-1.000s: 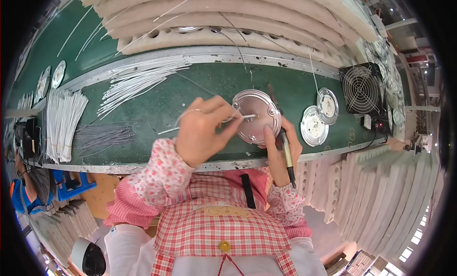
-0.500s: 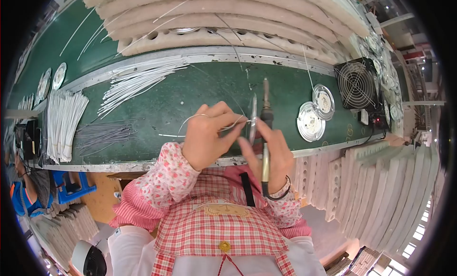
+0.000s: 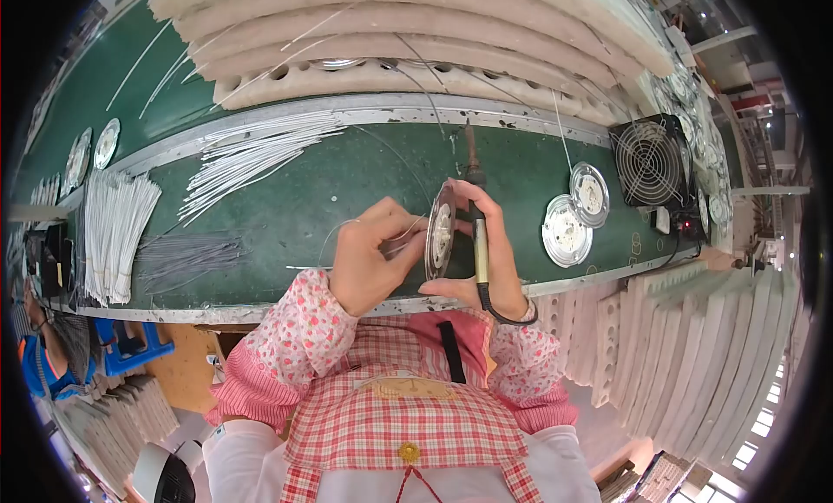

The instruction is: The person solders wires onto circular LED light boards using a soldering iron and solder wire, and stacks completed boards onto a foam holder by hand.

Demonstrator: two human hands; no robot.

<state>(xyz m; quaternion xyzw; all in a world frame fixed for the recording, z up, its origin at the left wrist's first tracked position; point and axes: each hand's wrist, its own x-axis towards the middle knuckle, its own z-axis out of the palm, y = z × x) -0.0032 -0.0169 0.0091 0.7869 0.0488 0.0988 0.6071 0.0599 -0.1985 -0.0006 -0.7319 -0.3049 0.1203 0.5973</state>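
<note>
My right hand (image 3: 501, 256) grips a round metal disc (image 3: 442, 236) by its rim, the disc turned nearly edge-on toward my left. A soldering iron (image 3: 481, 247) is also in this hand, its tip pointing away from me and its cord hanging at the wrist. With its fingers pinched close to the disc's face, my left hand (image 3: 375, 253) holds thin wires (image 3: 334, 230), one grey and one white, whose loose ends trail left. The fingers hide whether the wire ends touch the disc.
Two metal discs (image 3: 568, 232) lie at right, beside a black fan (image 3: 649, 160). White wires (image 3: 260, 156), a bundled white stack (image 3: 120, 234) and grey wires (image 3: 191, 253) lie at left on the green table (image 3: 295, 208). Stacked foam trays (image 3: 390, 35) stand at the back.
The disc has turned and now shows its face toward my left hand; it was seen as a thin edge. My right hand has spread along its rim. My left hand stays near the same place.
</note>
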